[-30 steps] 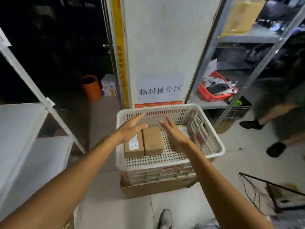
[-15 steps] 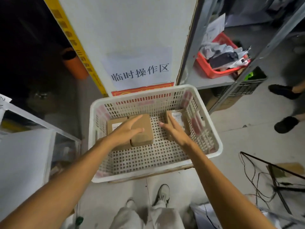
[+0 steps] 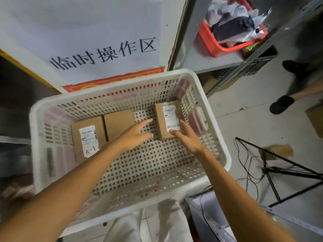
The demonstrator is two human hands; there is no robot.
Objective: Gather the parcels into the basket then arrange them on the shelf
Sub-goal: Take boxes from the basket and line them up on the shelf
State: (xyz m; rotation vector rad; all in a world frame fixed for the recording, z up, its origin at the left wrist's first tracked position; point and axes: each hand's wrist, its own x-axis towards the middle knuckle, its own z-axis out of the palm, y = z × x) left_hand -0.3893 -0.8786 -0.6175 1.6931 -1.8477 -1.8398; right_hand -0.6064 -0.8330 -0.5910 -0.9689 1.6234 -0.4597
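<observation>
Looking down through the head camera, I see a white plastic basket (image 3: 108, 92) filling the centre of the frame. Its floor is dotted with round holes and its walls are slotted. Three small brown cardboard parcels lie flat on its floor, toward the far side.

The left parcel (image 3: 87, 135) carries a white shipping label with "A-1" printed at its near end. The middle parcel (image 3: 118, 123) is plain cardboard and sits right against the left one. The right parcel (image 3: 167, 117) lies apart from the pair, close to the basket's right wall, and also has a white label on top.

Both bare forearms reach in from the bottom of the frame. The left hand (image 3: 134, 135) is wide, with fingers straight and slightly spread. It sits over the near right corner of the middle parcel and points into the gap between that parcel and the right one. The right hand (image 3: 190, 140) is also wide, its fingers straight. Its fingertips overlap the near end of the right parcel, by the label. I cannot tell whether either hand actually touches a parcel. Neither holds anything.

Behind the basket, at upper left, a paper sign (image 3: 97, 41) shows Chinese characters. At upper right, a red basket (image 3: 225, 49) of bags sits on a grey shelf (image 3: 192, 58). A second person's dark shoe (image 3: 281, 103) stands at the right edge, and a black stand (image 3: 288, 172) with cables is at lower right.
</observation>
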